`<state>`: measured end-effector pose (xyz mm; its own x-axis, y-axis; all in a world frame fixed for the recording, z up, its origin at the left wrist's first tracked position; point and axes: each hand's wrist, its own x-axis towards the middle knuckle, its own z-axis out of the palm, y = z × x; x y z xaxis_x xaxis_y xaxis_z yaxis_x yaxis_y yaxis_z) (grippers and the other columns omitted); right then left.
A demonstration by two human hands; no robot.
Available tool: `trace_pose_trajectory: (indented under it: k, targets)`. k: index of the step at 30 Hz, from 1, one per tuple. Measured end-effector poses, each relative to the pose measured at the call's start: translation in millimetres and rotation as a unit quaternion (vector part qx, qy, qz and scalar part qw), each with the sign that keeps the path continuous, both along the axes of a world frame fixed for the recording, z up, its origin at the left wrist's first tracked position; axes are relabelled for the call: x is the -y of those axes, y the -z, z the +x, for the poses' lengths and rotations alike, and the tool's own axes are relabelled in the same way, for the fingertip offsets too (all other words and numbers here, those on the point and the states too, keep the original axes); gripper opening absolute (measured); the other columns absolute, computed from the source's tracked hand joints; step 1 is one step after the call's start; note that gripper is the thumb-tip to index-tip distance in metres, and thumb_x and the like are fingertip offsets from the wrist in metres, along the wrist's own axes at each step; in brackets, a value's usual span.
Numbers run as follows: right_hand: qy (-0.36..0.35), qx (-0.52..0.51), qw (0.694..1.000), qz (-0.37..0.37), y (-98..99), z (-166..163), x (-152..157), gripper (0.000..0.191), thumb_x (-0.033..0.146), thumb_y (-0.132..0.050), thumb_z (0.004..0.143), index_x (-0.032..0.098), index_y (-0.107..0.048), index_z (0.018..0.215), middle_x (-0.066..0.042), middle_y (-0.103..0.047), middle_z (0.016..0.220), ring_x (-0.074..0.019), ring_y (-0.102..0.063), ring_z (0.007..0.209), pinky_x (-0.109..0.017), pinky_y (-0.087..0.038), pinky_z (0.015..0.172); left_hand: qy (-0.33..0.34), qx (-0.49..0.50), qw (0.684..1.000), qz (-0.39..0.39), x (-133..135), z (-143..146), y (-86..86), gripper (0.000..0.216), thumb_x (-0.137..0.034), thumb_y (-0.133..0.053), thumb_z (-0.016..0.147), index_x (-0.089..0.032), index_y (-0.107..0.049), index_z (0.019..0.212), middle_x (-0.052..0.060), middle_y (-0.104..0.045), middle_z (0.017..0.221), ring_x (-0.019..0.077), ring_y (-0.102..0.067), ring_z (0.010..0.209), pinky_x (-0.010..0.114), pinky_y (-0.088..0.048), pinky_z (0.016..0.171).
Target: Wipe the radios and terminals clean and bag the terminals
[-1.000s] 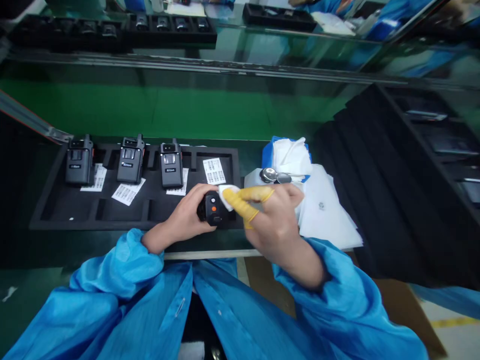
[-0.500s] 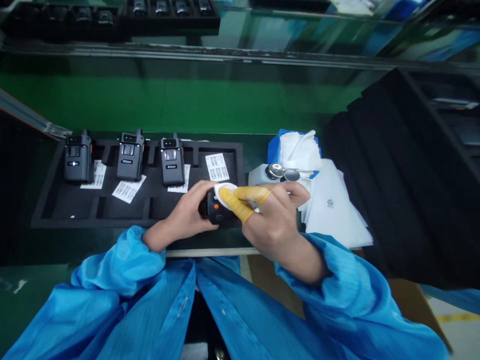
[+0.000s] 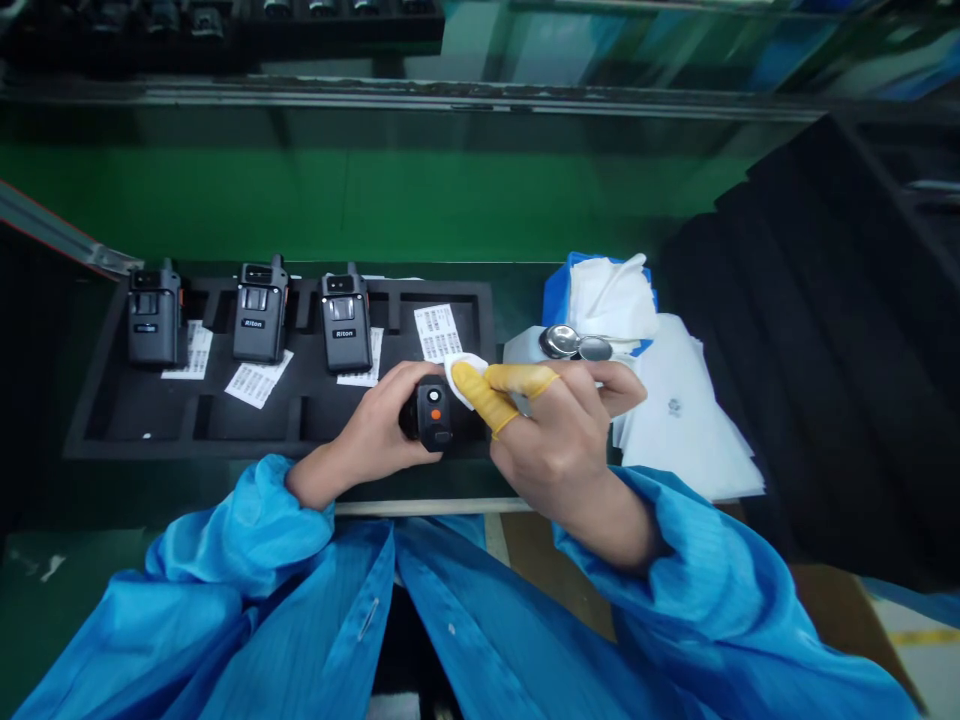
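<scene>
Handheld radio (image 3: 435,427), clasped within curve of left hand (image 3: 379,425); white cloth (image 3: 455,367), pinched by right hand (image 3: 559,430) just beside it. Black tray (image 3: 247,425): three radios (image 3: 347,345), four labels (image 3: 437,333). Blue box (image 3: 555,297): white wipes (image 3: 611,300).

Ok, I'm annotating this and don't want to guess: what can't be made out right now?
All in the head view:
Held device: much of its body, hidden by the left hand.
White cloth: partly hidden by the yellow-covered fingers of the right hand.
Paper labels: print too small to read.
Upper tray: cut off by the top edge.
</scene>
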<state>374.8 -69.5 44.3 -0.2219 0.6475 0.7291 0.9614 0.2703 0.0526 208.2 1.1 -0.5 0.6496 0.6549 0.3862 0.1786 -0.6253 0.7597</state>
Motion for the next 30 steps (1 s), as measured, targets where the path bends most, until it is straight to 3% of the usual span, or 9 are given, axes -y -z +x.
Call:
trace_pose_trajectory:
  k: [6, 12, 16, 23, 27, 30]
  targets:
    - [-0.107, -0.014, 0.992, -0.071, -7.4, -0.3, -3.9, 0.038, 0.014, -0.035, 0.096, 0.027, -0.069, 0.087, 0.003, -0.063, 0.081, -0.0113, -0.05, 0.082, -0.036, -0.03, 0.081, 0.031, 0.034, 0.999, -0.002, 0.1, 0.7, -1.3, 0.046, -0.026, -0.071, 0.072, -0.019, -0.05, 0.113, 0.007, -0.062, 0.106, 0.0223, -0.062, 0.099, 0.037, -0.053, 0.082]
    - [-0.153, -0.021, 0.98, -0.129, -4.5, 9.6, -2.5, 0.039, 0.016, -0.038, 0.096, 0.032, -0.07, 0.082, 0.006, -0.064, 0.079, -0.0097, -0.051, 0.084, -0.035, -0.029, 0.084, 0.048, 0.043, 0.998, -0.02, 1.8, -1.0, -1.3, 0.047, -0.028, -0.071, 0.073, -0.021, -0.05, 0.115, 0.007, -0.062, 0.106, 0.0208, -0.061, 0.098, 0.038, -0.052, 0.083]
    - [-0.17, -0.042, 0.977, -0.125, -1.0, 9.9, 1.2, 0.034, 0.014, -0.044, 0.093, 0.03, -0.071, 0.08, 0.006, -0.066, 0.082, -0.0106, -0.05, 0.084, -0.037, -0.026, 0.086, 0.047, 0.047, 0.998, -0.014, 2.9, -1.7, -0.8, 0.047, -0.028, -0.071, 0.074, -0.022, -0.05, 0.115, 0.008, -0.062, 0.108, 0.0218, -0.061, 0.1, 0.039, -0.051, 0.084]
    - [-0.134, -0.032, 0.982, -0.131, 3.8, 17.6, 10.7, 0.043, 0.012, -0.044, 0.089, 0.045, -0.068, 0.1, 0.006, -0.065, 0.081, -0.0122, -0.05, 0.084, -0.039, -0.026, 0.086, 0.039, 0.016, 0.999, -0.016, 3.8, -0.8, -3.9, 0.044, -0.028, -0.068, 0.074, -0.022, -0.05, 0.113, 0.008, -0.063, 0.107, 0.0227, -0.061, 0.099, 0.04, -0.051, 0.083]
    - [-0.084, -0.061, 0.986, -0.129, 12.8, 23.2, 9.3, 0.036, 0.011, -0.044, 0.088, 0.036, -0.071, 0.087, 0.004, -0.063, 0.083, -0.013, -0.05, 0.083, -0.039, -0.029, 0.084, 0.019, -0.008, 0.999, -0.025, 2.7, -2.3, -4.1, 0.049, -0.018, -0.07, 0.068, -0.022, -0.05, 0.113, 0.006, -0.063, 0.108, 0.0216, -0.061, 0.098, 0.037, -0.051, 0.083]
    - [-0.045, -0.096, 0.991, -0.083, 15.5, 18.3, 3.9, 0.034, 0.01, -0.04, 0.088, 0.027, -0.069, 0.081, 0.001, -0.062, 0.082, -0.0124, -0.048, 0.076, -0.037, -0.03, 0.077, 0.015, -0.009, 1.0, -0.018, 2.5, -3.1, -3.1, 0.053, -0.016, -0.07, 0.066, -0.023, -0.05, 0.114, 0.006, -0.063, 0.108, 0.0217, -0.061, 0.098, 0.037, -0.051, 0.083]
